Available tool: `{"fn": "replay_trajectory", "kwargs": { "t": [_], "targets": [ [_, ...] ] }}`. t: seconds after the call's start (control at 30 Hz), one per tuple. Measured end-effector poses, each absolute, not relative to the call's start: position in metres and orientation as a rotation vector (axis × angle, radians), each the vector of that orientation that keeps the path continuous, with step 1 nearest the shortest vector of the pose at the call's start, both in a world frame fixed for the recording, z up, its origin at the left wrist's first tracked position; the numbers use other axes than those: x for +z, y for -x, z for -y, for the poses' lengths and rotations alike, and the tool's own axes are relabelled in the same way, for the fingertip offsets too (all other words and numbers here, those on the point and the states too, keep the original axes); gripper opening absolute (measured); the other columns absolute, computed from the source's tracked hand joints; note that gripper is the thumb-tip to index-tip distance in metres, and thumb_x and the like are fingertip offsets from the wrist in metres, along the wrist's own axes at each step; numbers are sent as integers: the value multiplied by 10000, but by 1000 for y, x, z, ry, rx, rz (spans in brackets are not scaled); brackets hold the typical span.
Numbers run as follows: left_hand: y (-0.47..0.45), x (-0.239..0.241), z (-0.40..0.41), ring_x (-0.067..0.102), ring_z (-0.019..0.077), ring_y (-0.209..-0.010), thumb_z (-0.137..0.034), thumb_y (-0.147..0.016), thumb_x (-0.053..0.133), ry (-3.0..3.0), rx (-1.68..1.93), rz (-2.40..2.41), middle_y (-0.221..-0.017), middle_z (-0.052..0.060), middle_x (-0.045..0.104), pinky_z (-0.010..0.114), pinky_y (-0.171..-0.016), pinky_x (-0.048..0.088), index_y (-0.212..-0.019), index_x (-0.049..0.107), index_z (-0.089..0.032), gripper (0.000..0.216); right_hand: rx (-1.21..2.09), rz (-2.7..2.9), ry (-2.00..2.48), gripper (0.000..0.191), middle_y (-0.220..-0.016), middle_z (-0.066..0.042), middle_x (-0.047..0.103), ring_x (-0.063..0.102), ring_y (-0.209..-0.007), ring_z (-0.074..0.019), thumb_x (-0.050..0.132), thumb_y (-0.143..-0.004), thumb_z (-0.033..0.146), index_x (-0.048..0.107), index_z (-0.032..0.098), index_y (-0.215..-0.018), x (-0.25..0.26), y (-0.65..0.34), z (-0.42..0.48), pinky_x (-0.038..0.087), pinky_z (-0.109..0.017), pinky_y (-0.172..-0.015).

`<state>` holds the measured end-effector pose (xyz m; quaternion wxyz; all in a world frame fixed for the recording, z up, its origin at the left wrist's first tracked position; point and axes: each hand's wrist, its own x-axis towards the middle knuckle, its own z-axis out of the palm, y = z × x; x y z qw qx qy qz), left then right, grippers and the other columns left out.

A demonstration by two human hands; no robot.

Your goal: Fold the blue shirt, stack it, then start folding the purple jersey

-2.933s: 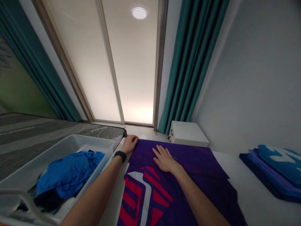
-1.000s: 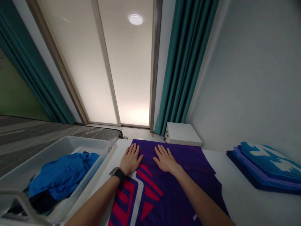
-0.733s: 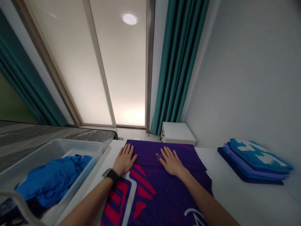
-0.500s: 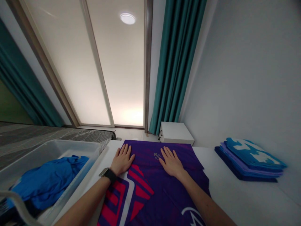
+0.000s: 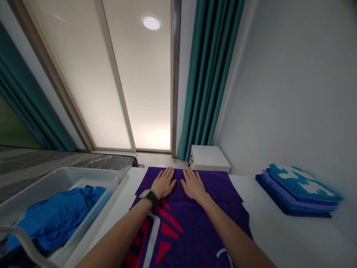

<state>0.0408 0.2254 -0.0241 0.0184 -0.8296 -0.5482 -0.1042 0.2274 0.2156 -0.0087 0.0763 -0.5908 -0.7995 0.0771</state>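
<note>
A dark purple garment, apparently a jersey (image 5: pixel 195 223), lies spread on the white table (image 5: pixel 259 234), with red shapes and white markings on its left part. Both hands rest flat on its far part, close together. My left hand (image 5: pixel 164 183), with a watch (image 5: pixel 149 196) on its wrist, is open, fingers stretched toward the far edge. My right hand (image 5: pixel 193 185) is open too, palm down on the cloth just right of the middle. Neither hand grips anything. The arms cover some of the print.
Left of the table, a translucent plastic bin (image 5: pixel 108 182) holds crumpled blue clothing (image 5: pixel 61 212). A stack of folded blue and purple clothes (image 5: pixel 301 190) sits at the table's right. Beyond the far edge stands a white cabinet (image 5: pixel 209 156), near a teal curtain (image 5: pixel 212 74).
My left hand has slid right across the cloth, and my right hand has shifted slightly left, bringing them closer together. Both stay flat on the jersey.
</note>
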Motion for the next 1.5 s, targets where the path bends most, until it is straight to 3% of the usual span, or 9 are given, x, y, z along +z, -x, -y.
{"fn": "replay_trajectory", "kwargs": {
  "t": [0.4, 1.3, 1.5],
  "targets": [
    [17, -32, -231, 264, 278, -1441, -474, -974, 283, 2229, -234, 2126, -1547, 138, 320, 524, -1151, 199, -1472, 353, -142, 603, 288, 2412, 1823, 701, -1605, -81, 135, 61, -1480, -188, 146, -960, 506, 208, 99, -1528, -23, -222, -219, -15, -432, -1179],
    [18, -25, -230, 211, 253, -1460, -460, -975, 241, 2167, -90, 2195, -1570, 122, 259, 504, -1160, 197, -1488, 315, -79, 643, 268, 2346, 1973, 695, -1603, -73, 135, 72, -1479, -203, 169, -965, 512, 199, 106, -1528, -24, -286, -212, 11, -468, -1184],
    [-6, -20, -225, 240, 258, -1451, -440, -977, 264, 2207, -160, 2080, -1547, 136, 317, 492, -1169, 177, -1467, 361, -85, 613, 242, 2325, 1962, 677, -1600, -76, 151, 84, -1478, -202, 178, -969, 493, 218, 107, -1525, -24, -285, -210, 18, -468, -1184]
  ]
}}
